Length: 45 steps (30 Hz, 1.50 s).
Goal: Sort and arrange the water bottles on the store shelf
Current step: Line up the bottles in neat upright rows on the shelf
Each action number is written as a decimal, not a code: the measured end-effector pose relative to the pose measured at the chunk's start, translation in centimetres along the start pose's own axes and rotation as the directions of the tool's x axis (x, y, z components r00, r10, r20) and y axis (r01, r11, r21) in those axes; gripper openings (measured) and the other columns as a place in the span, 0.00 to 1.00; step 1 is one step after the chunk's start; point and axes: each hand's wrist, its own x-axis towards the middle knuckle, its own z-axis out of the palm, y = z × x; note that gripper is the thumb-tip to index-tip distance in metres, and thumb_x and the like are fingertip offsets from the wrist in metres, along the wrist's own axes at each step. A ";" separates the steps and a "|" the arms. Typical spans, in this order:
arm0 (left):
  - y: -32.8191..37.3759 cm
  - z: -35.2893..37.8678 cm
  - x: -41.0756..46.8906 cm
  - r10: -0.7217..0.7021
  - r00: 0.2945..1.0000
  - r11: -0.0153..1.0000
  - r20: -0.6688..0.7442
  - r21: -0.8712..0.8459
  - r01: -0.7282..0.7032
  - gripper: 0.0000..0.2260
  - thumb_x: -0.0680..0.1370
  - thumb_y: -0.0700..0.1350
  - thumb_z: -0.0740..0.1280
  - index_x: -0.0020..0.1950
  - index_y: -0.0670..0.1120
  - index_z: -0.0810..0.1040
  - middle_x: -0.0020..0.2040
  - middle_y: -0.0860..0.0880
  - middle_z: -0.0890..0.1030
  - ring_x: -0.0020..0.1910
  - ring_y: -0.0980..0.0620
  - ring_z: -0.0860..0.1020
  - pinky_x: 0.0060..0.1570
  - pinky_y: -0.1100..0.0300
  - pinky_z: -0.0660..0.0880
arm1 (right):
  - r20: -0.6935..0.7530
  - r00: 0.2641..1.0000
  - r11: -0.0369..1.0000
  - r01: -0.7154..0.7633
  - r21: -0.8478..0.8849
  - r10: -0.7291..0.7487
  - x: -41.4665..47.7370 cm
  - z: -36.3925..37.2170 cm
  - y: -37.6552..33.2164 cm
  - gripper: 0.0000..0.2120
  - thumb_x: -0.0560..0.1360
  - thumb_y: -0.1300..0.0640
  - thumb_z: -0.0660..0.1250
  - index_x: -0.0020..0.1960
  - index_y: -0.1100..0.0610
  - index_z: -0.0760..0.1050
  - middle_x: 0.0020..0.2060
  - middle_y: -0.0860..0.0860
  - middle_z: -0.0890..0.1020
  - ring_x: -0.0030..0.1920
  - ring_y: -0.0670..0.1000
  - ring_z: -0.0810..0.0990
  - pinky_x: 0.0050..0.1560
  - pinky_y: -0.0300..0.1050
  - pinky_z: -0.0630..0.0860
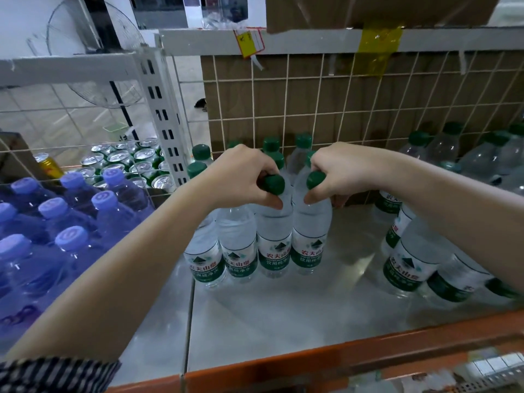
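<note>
Green-capped water bottles form a partly finished block at centre-left of the metal shelf (283, 321): four stand in a front row, with more behind. A looser right-hand group (411, 262) appears to lean and probably remains to be arranged. The left hand (243, 177) curls round the neck of the third bottle (273, 236), and the right hand (340, 174) curls round the neck of the fourth bottle (310, 239). Both bottles are upright, side by side and seemingly resting on the shelf.

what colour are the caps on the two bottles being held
Dark green caps, plain in the head view, one in each hand.
</note>
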 end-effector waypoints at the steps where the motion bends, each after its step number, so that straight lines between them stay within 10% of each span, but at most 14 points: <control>1: 0.0 0.0 0.0 0.000 1.000 1.000 0.001 -0.001 0.000 0.18 0.66 0.60 0.76 0.47 0.49 0.83 0.36 0.54 0.81 0.36 0.55 0.78 0.38 0.60 0.76 | -0.024 1.000 0.999 0.000 -0.032 -0.001 -0.1 0.1 -0.1 0.17 0.72 0.46 0.72 0.44 0.60 0.74 0.32 0.52 0.80 0.34 0.52 0.85 0.30 0.40 0.76; 9: 1.6 1.8 0.0 -0.047 0.974 0.984 -0.223 0.156 0.084 0.22 0.72 0.69 0.61 0.51 0.52 0.79 0.42 0.56 0.80 0.41 0.54 0.78 0.40 0.54 0.77 | -0.203 0.979 0.995 0.012 -0.096 -0.031 -1.8 1.6 0.7 0.24 0.70 0.37 0.70 0.52 0.57 0.75 0.43 0.51 0.80 0.40 0.51 0.79 0.41 0.48 0.79; 15: 6.8 2.3 3.4 -0.003 0.864 0.994 -0.504 0.093 0.058 0.10 0.81 0.50 0.60 0.57 0.51 0.79 0.52 0.54 0.81 0.49 0.52 0.78 0.43 0.60 0.70 | -0.320 0.939 0.992 0.111 -0.065 -0.126 -4.4 -1.9 5.4 0.20 0.74 0.38 0.64 0.58 0.51 0.77 0.46 0.44 0.79 0.46 0.46 0.79 0.47 0.43 0.78; 26: 15.7 4.9 18.4 0.034 0.986 0.985 -0.161 0.172 -0.006 0.18 0.80 0.55 0.61 0.68 0.49 0.71 0.61 0.49 0.77 0.58 0.51 0.75 0.54 0.54 0.75 | -0.242 0.964 0.952 -0.171 -0.253 0.109 -4.3 -9.1 26.1 0.17 0.75 0.50 0.70 0.62 0.53 0.75 0.51 0.45 0.78 0.48 0.47 0.76 0.51 0.42 0.72; 32: 16.2 7.6 25.7 -0.108 0.985 0.958 0.135 0.277 0.067 0.18 0.79 0.57 0.62 0.63 0.47 0.73 0.55 0.47 0.78 0.50 0.50 0.77 0.46 0.54 0.76 | -0.118 0.992 0.954 -0.087 -0.285 0.055 -1.4 -8.8 32.0 0.30 0.76 0.46 0.68 0.74 0.53 0.63 0.69 0.53 0.72 0.64 0.54 0.74 0.61 0.46 0.71; 38: 15.1 8.2 26.2 -0.111 0.978 0.981 0.174 0.177 0.080 0.09 0.79 0.55 0.64 0.51 0.49 0.74 0.43 0.51 0.76 0.39 0.55 0.75 0.37 0.60 0.72 | -0.171 0.984 0.954 -0.008 -0.301 -0.046 0.4 -8.5 32.2 0.17 0.74 0.47 0.70 0.59 0.53 0.74 0.52 0.51 0.78 0.47 0.50 0.76 0.43 0.42 0.71; 45: 10.2 4.8 22.0 -0.169 0.967 0.979 0.190 0.145 0.142 0.10 0.77 0.52 0.67 0.50 0.46 0.77 0.42 0.48 0.79 0.40 0.49 0.78 0.43 0.49 0.78 | -0.156 0.945 0.924 0.232 -0.304 -0.289 1.2 -8.1 26.1 0.17 0.74 0.48 0.70 0.61 0.52 0.75 0.51 0.46 0.77 0.49 0.47 0.76 0.49 0.41 0.75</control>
